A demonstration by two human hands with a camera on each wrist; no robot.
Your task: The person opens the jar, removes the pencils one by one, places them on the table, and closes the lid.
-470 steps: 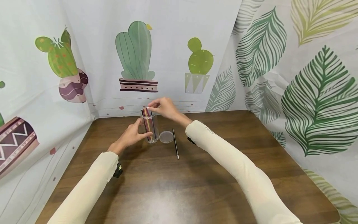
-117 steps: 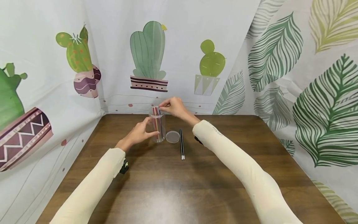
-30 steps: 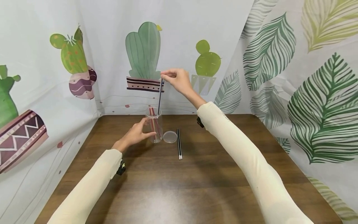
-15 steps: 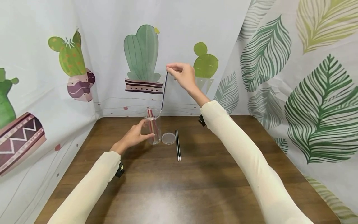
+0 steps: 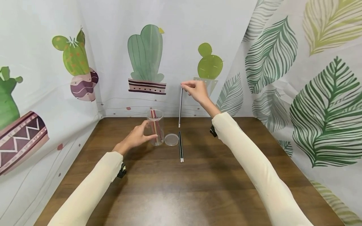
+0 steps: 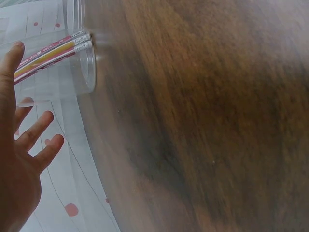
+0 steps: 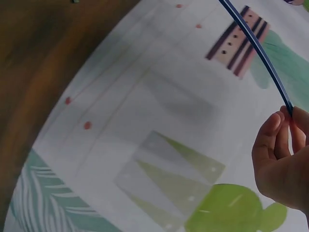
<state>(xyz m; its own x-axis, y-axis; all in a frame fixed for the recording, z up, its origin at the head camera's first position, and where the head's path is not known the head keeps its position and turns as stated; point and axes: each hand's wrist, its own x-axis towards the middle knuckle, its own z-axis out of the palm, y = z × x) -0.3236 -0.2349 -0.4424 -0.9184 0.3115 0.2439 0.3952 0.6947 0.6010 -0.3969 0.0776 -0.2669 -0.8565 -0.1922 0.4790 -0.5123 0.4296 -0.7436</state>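
Observation:
My left hand (image 5: 135, 137) holds a clear cylindrical jar (image 5: 161, 131) upright on the table, thumb and fingers around its side. Inside lean a few red and yellow pencils (image 6: 55, 52), their eraser ends at the bottom. To the right, my right hand (image 5: 198, 90) pinches a blue pencil (image 5: 180, 108) by its upper end. That pencil hangs nearly vertical, eraser end down, just beyond two black pencils (image 5: 181, 147) lying side by side. In the right wrist view the blue pencil (image 7: 260, 50) runs up from the fingertips.
A round clear lid (image 5: 171, 139) lies flat between the jar and the black pencils. The brown wooden table (image 5: 215, 188) extends toward me and to both sides. Behind it hangs a white curtain (image 5: 175, 47) printed with cacti and leaves.
My right hand has drawn the blue pencil up out of the jar, then carried it right and lower. Earlier the jar was fuller and only one black pencil lay on the table.

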